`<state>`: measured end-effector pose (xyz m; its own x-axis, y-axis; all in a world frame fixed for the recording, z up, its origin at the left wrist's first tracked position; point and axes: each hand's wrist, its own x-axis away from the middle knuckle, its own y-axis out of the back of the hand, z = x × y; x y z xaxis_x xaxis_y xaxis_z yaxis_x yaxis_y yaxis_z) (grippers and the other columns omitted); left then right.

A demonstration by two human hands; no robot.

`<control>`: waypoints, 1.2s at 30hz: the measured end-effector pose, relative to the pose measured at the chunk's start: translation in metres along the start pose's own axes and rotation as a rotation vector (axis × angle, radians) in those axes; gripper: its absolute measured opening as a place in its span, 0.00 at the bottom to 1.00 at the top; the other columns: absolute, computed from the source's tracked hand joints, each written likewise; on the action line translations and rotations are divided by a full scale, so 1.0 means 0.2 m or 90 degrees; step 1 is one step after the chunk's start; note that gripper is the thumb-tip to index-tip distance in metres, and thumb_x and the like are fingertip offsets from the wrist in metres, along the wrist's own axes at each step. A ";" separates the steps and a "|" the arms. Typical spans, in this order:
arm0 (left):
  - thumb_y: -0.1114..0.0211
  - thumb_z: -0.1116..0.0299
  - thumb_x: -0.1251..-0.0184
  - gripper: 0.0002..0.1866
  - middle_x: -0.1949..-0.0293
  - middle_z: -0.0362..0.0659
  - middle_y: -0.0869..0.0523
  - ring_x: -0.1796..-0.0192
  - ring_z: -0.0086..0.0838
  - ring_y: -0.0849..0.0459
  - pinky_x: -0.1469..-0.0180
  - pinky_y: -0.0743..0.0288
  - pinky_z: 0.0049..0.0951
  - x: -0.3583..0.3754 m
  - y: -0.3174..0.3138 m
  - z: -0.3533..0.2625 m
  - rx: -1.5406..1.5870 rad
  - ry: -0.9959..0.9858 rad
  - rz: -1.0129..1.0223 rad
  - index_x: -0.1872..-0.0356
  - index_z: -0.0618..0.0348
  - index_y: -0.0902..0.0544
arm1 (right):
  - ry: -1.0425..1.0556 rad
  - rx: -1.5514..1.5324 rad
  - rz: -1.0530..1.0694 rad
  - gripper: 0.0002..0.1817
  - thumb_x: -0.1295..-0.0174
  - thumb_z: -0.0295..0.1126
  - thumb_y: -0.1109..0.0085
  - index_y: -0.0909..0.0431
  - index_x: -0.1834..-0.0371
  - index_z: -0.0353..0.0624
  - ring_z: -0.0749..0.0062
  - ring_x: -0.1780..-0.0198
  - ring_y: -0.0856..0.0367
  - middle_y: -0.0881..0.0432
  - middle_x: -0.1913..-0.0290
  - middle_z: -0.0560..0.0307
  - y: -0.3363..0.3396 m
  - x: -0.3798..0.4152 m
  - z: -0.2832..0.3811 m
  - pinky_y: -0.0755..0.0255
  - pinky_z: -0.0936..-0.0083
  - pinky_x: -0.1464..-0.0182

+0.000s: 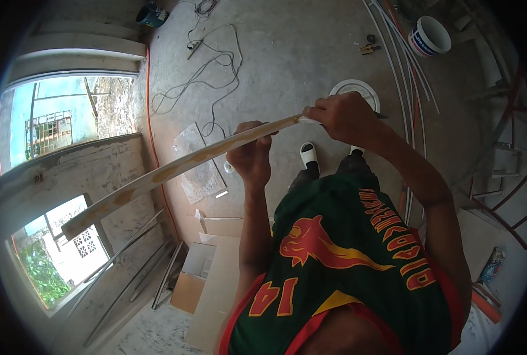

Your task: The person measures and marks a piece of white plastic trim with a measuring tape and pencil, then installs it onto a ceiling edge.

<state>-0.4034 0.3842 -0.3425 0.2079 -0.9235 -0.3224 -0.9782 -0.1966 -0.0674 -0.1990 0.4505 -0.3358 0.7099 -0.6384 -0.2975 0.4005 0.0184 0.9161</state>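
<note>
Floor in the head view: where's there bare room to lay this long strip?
The widest bare patch is the concrete floor between the tangled cable and the small yellowish item, beyond the slippers and round white object. Crowded: the thin pipes and white bucket to the right, the pale board and rods lower left.

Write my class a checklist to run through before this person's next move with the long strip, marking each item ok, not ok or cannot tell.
1. Left hand gripping the strip: ok.
2. Right hand holding its near end: ok.
3. Gloves on: not ok, both hands are bare.
4. Cable coiled away: not ok, loose loops lie on the floor.
5. Strip's hidden face clean: cannot tell, only the patchy face shows.
</note>
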 end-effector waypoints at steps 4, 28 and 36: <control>0.37 0.70 0.39 0.11 0.67 0.46 0.20 0.65 0.31 0.18 0.60 0.23 0.30 0.01 -0.01 0.01 0.000 0.004 -0.017 0.63 0.70 0.23 | 0.001 -0.008 -0.004 0.10 0.50 0.28 0.41 0.18 0.63 0.45 0.70 0.75 0.19 0.20 0.75 0.60 -0.01 0.01 -0.02 0.28 0.74 0.75; 0.33 0.67 0.41 0.14 0.65 0.48 0.19 0.64 0.30 0.18 0.60 0.23 0.28 0.02 -0.07 0.17 -0.083 0.000 0.017 0.64 0.66 0.26 | 0.002 -0.014 -0.005 0.09 0.51 0.29 0.43 0.21 0.65 0.46 0.73 0.77 0.21 0.23 0.77 0.62 -0.12 0.09 -0.18 0.29 0.75 0.77; 0.32 0.66 0.42 0.15 0.65 0.49 0.20 0.64 0.31 0.18 0.61 0.22 0.28 0.02 -0.08 0.20 -0.113 0.005 0.038 0.64 0.65 0.27 | -0.010 -0.029 0.019 0.10 0.51 0.29 0.44 0.21 0.64 0.47 0.72 0.75 0.21 0.23 0.75 0.62 -0.15 0.12 -0.22 0.29 0.74 0.75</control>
<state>-0.3865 0.3961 -0.3798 0.1508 -0.9374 -0.3140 -0.9733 -0.1964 0.1188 -0.1688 0.4697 -0.3829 0.7135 -0.6484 -0.2655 0.4050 0.0724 0.9114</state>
